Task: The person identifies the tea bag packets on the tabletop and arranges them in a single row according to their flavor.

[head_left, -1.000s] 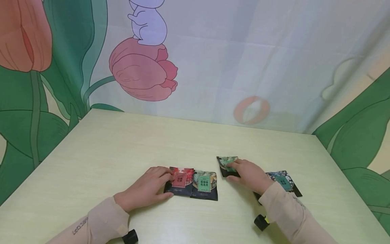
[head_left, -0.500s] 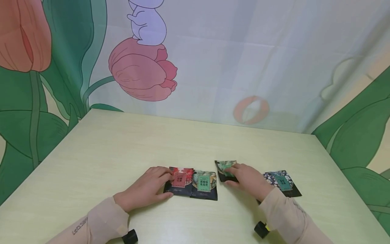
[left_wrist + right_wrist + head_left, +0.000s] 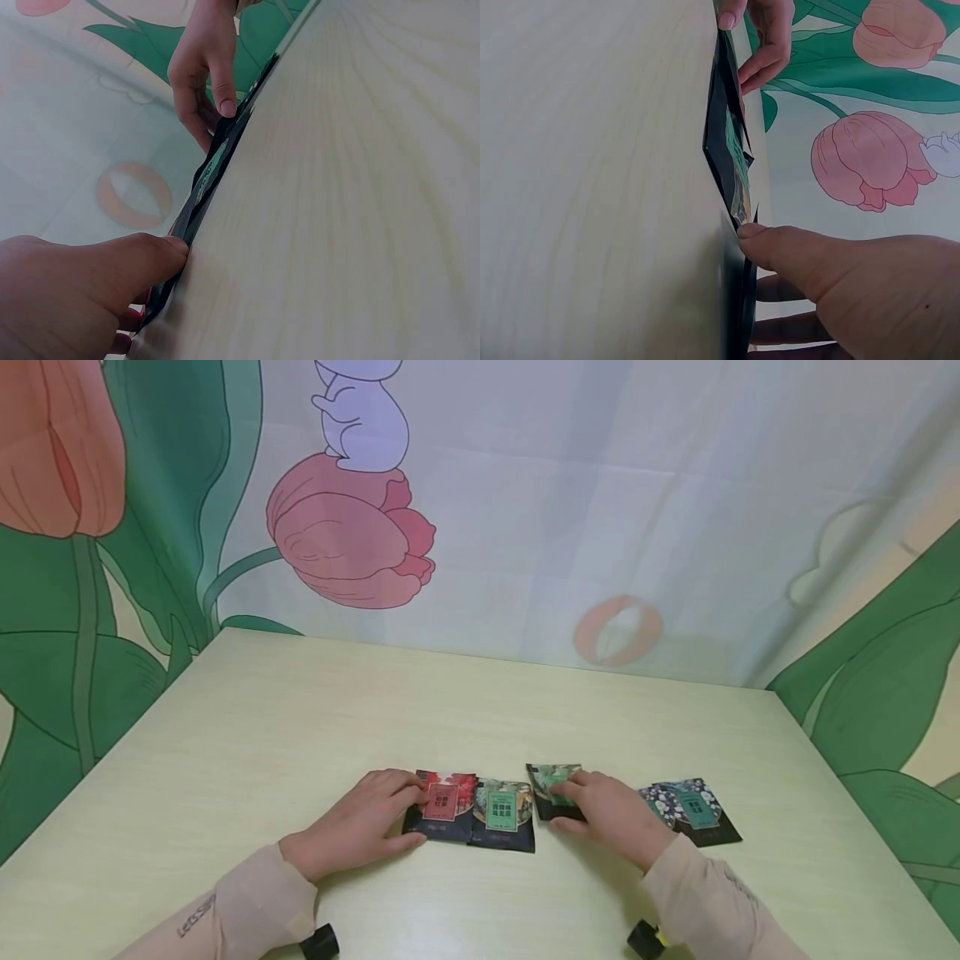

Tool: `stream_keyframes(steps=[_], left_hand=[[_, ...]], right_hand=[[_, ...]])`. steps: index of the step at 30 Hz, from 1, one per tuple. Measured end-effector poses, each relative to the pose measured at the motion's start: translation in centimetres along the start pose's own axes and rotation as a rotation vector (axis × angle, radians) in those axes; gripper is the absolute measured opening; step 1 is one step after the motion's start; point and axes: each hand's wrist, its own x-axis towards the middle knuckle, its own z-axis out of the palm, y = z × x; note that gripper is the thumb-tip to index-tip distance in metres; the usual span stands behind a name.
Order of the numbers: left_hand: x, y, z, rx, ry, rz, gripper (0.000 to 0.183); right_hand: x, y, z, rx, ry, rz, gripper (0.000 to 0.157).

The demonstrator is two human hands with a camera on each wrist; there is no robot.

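The red sachet (image 3: 442, 806) is grasped at its left side by the left grip (image 3: 360, 822) on the desk (image 3: 390, 710), adjoined by a mint-labelled sachet (image 3: 502, 814). Just right, a green sachet (image 3: 545, 782) is pinched by the right grip (image 3: 615, 814); two floral sachets (image 3: 699, 810) are overlapped farther right.

Beige sleeves (image 3: 264, 893) with dark lettering (image 3: 197, 916), black block-shaped wrist devices (image 3: 320, 942)

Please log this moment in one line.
left hand: holds red-navy square packet | right hand: holds green-black square packet | green-navy packet between
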Motion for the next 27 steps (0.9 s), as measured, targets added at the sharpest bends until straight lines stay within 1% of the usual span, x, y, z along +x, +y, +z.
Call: stream_keyframes(steps=[5,10,16,27], left_hand=[[0.0,0.0,0.0,0.005,-0.004,-0.002,0.047],[0.0,0.0,0.0,0.005,0.003,0.001,0.046],[0.0,0.1,0.0,0.008,0.015,0.019,0.044],[0.0,0.1,-0.1,0.015,0.007,0.017,0.043]], right_hand=[[-0.5,-0.3,0.1,-0.021,0.022,-0.011,0.046],[-1.0,-0.7,0.1,-0.014,0.029,-0.006,0.046],[-1.4,-1.0,0.1,-0.041,0.047,-0.015,0.046],[-2.0,-1.5,0.3,-0.049,0.062,-0.001,0.046]])
